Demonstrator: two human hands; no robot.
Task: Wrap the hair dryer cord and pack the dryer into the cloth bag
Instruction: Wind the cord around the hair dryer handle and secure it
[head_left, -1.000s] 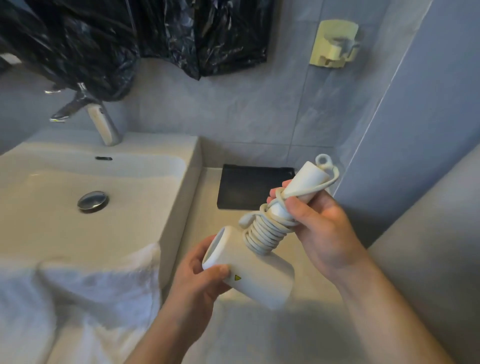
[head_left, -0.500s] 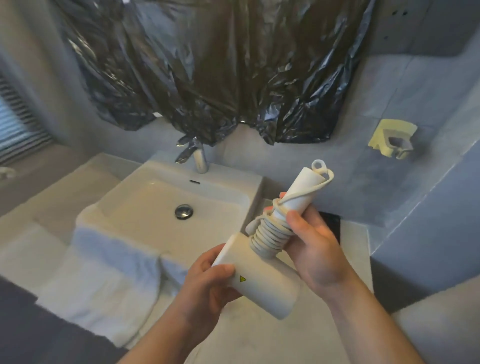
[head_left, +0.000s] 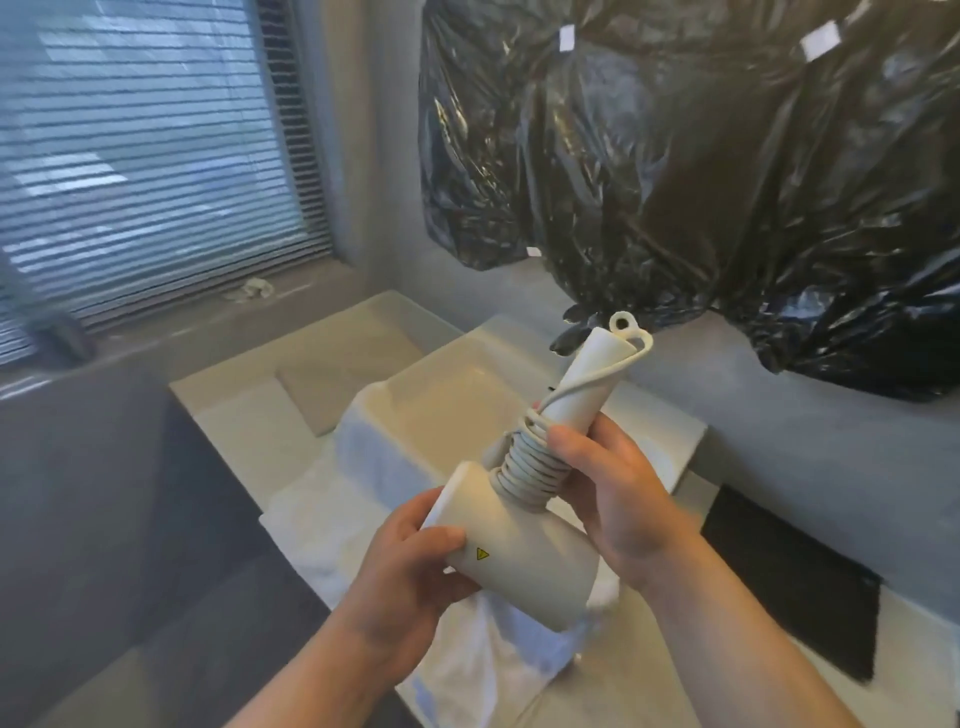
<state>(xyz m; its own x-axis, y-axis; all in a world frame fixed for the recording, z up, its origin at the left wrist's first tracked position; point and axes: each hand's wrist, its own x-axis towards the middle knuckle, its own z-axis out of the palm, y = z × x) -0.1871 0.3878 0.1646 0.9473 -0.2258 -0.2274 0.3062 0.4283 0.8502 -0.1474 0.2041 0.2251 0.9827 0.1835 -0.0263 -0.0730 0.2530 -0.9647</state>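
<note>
I hold a white hair dryer (head_left: 524, 556) in front of me, above the counter. Its cord (head_left: 527, 467) is wound in tight coils around the lower handle, with one strand running up to the handle's end loop. My left hand (head_left: 410, 571) grips the barrel's open end. My right hand (head_left: 618, 493) grips the handle over the coils. A white cloth (head_left: 467, 670) lies draped on the counter under the dryer; I cannot tell if it is the bag.
A white sink (head_left: 457, 395) sits behind the dryer. Black plastic sheeting (head_left: 701, 156) covers the wall above it. A black mat (head_left: 795, 582) lies on the counter at right. A window with blinds (head_left: 145, 150) is at left.
The view has swung left and upward, bringing the window into sight. Both hands keep the same hold on the dryer, and the cord stays wound.
</note>
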